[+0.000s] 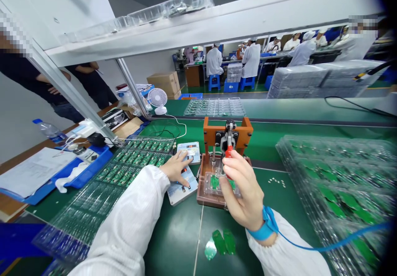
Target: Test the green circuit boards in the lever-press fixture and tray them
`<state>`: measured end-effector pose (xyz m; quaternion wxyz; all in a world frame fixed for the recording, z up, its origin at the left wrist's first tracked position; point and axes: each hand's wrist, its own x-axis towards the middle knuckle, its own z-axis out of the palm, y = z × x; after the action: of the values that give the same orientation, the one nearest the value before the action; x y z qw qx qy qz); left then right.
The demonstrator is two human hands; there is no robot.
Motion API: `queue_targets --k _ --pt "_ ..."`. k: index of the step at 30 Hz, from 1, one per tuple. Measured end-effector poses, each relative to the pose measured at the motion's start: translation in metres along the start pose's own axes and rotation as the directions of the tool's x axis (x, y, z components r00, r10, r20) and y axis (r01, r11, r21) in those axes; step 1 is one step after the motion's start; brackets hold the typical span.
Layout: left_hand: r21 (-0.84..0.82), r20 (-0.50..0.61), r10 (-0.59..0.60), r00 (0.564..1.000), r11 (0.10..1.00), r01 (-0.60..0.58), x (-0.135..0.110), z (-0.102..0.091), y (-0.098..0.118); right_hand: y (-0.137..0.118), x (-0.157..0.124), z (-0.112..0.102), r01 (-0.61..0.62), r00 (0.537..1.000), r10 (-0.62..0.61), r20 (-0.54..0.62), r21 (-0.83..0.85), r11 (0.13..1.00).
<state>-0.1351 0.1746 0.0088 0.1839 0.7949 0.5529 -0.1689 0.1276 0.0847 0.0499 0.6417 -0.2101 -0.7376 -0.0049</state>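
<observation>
Head view: loose green boards (223,243) lie nearest; beyond, the right hand (244,191) curls at the red handle (228,151), its grip indiscernible, and is best held clear of the green workpiece (214,181) in the transparent jig (211,191). Farther, the left hand (176,167) lies spread across two control boxes (180,194).

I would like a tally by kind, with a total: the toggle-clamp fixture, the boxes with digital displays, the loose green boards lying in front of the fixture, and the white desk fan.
Toggle-clamp fixture: 1
Digital-display boxes: 2
Loose green circuit boards: 3
White desk fan: 1
Total: 7
</observation>
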Motion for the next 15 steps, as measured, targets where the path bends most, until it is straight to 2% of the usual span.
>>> queue_targets --k 15 --pt "0.012 0.041 -0.041 0.998 0.999 0.040 -0.013 -0.005 -0.005 -0.001 0.001 -0.001 -0.003 1.000 0.003 0.007 -0.001 1.000"
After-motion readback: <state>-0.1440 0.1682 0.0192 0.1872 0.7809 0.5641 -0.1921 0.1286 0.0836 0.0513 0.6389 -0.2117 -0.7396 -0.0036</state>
